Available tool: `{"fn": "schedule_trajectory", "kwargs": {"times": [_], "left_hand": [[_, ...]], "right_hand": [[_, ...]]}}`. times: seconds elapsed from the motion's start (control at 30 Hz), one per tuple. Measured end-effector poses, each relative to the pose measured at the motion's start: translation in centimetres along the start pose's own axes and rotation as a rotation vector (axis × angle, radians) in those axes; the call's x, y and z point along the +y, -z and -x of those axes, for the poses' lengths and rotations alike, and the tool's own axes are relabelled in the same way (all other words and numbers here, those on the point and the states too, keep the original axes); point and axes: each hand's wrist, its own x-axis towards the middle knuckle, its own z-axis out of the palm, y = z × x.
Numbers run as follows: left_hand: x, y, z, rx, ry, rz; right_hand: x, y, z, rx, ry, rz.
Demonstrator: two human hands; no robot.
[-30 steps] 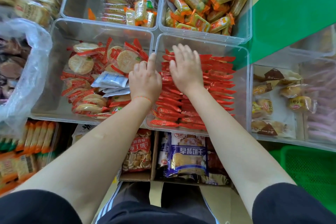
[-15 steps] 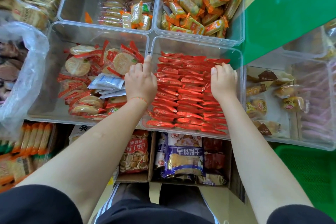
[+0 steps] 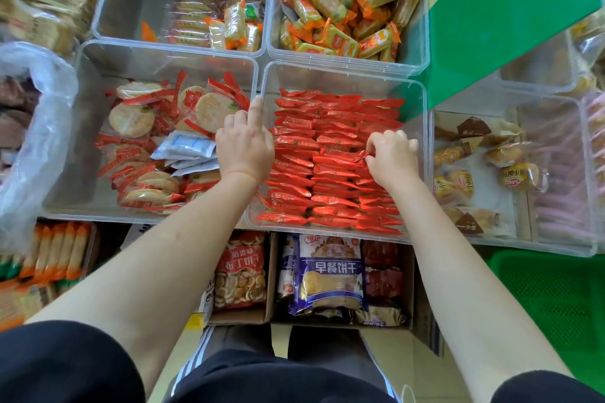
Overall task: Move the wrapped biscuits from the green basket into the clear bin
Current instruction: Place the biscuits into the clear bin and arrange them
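Right hand shifting from the centre of the red wrapped biscuits toward the right side of the clear bin, fingers now curling and pinching a wrapper edge, left hand extending its index finger along the bin's left wall.

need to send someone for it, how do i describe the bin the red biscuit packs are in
Among the clear bins, take the front row and find the clear bin where both hands rest. It alone holds neat rows of all-red biscuit packs; the bin to its left holds round crackers.
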Motion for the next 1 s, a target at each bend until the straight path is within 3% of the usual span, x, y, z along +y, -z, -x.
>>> {"fn": "schedule_trajectory", "kwargs": {"times": [0.17, 0.37, 0.57, 0.7, 0.77, 0.87, 1.0], "left_hand": [[0.0, 0.0, 0.0, -0.002, 0.002, -0.003], [0.0, -0.1, 0.0, -0.001, -0.001, -0.005], [0.0, 0.0, 0.0, -0.011, 0.003, -0.009], [0.0, 0.0, 0.0, -0.018, 0.003, -0.006], [0.0, 0.0, 0.0, -0.017, 0.003, -0.004], [0.0, 0.0, 0.0, -0.016, 0.002, -0.003], [-0.1, -0.1, 0.0, -0.010, -0.002, 0.004]], "right_hand": [[-1.0, -0.3, 0.5, 0.061, 0.118, -0.019], [-0.1, -0.2, 0.5, 0.024, 0.130, -0.087], [-0.7, 1.0, 0.2, -0.074, -0.036, -0.111], [-3.0, 3.3, 1.6, -0.040, 0.139, -0.116], [-4.5, 3.6, 2.9, -0.149, 0.219, -0.168], [-6.3, 2.8, 4.8, -0.526, 0.258, 0.039], [-7.4, 2.0, 5.6, -0.581, 0.362, 0.180]]}}
